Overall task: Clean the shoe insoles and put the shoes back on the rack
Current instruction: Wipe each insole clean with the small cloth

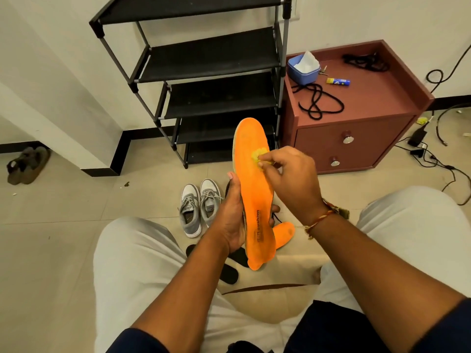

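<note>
Head view: blue tub [302, 73] holds tissue [309, 59]; left hand [230, 217] grips insole [254, 184].

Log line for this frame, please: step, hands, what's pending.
step: cleaning | left hand: holds orange insole | right hand: pinches small yellow pad against it | pending: grey shoes on floor, not on rack
</note>
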The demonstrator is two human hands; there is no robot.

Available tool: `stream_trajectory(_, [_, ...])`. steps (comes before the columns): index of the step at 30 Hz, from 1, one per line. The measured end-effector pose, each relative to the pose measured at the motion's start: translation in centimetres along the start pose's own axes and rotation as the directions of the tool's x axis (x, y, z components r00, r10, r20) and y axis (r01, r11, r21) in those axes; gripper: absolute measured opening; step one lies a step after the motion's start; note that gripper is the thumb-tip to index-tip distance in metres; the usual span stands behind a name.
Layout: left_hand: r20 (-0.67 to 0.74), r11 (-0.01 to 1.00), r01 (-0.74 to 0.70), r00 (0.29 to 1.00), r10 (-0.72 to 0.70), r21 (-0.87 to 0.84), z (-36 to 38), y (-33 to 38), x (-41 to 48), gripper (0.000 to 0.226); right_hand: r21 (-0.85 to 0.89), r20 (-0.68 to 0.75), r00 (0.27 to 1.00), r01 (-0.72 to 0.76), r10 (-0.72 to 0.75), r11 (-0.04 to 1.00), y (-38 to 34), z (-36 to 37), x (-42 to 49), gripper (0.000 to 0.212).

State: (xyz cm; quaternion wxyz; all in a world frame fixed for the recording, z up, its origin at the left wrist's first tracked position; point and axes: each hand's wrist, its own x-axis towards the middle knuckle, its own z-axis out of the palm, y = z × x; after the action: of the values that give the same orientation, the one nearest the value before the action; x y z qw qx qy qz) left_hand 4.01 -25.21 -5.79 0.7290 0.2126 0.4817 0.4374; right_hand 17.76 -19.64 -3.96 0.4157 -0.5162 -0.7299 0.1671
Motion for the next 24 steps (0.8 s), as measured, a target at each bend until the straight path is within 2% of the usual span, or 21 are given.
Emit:
stream_trajectory(4, [-0.048, 0.999, -0.036, 0.998, 0.034, -0.033, -0.1, 0.2, 0.2, 0.070, 0.084, 0.195, 0.979, 0.048, -0.064, 0.995, -2.2, 1.2, -2.2, 0.010])
stream_trajectory(8, [-0.025, 0.998, -0.061, 0.998, 0.061, 0.005, -0.1, 0.4, 0.3, 0.073, -0.010, 0.107, 0.991, 0.076, -0.075, 0.997, -0.5, 0.9, -0.7, 0.010])
stream_trajectory(12, [0.041, 0.997, -0.002, 0.999, -0.001, 0.074, 0.1, -0.2, 0.0, 0.076, -0.024, -0.050, 0.995, -0.083, 0.082, 0.996, 1.7, -0.1, 1.1, 0.013])
stream_trajectory(14, [0.047, 0.995, -0.002, 0.999, -0.003, 0.100, 0.0, -0.2, 0.0, 0.070, 0.031, -0.047, 0.995, -0.089, 0.090, 0.996, 1.5, -0.3, 1.0, 0.013])
stream_trajectory(17, [0.037, 0.992, -0.040, 0.999, 0.035, 0.117, 0.0, -0.3, 0.3, 0.067, 0.115, 0.044, 0.999, -0.018, 0.013, 0.993, -0.6, 0.3, -0.4, 0.012])
stream_trajectory(20, [0.024, 0.991, -0.059, 0.998, 0.057, 0.123, 0.1, -0.2, 0.3, 0.062, 0.129, 0.107, 0.994, 0.023, -0.037, 0.991, -1.6, 1.1, -1.3, 0.011])
stream_trajectory(22, [0.042, 0.983, -0.069, 0.997, 0.063, 0.171, -0.1, -0.3, 0.3, 0.067, 0.103, 0.066, 0.998, 0.005, -0.012, 0.995, -0.7, 0.7, -0.4, 0.011])
stream_trajectory(24, [0.066, 0.973, -0.048, 0.997, 0.034, 0.225, -0.3, -0.4, 0.3, 0.075, 0.089, -0.017, 0.997, -0.071, 0.072, 0.993, 0.6, 0.1, 0.8, 0.012])
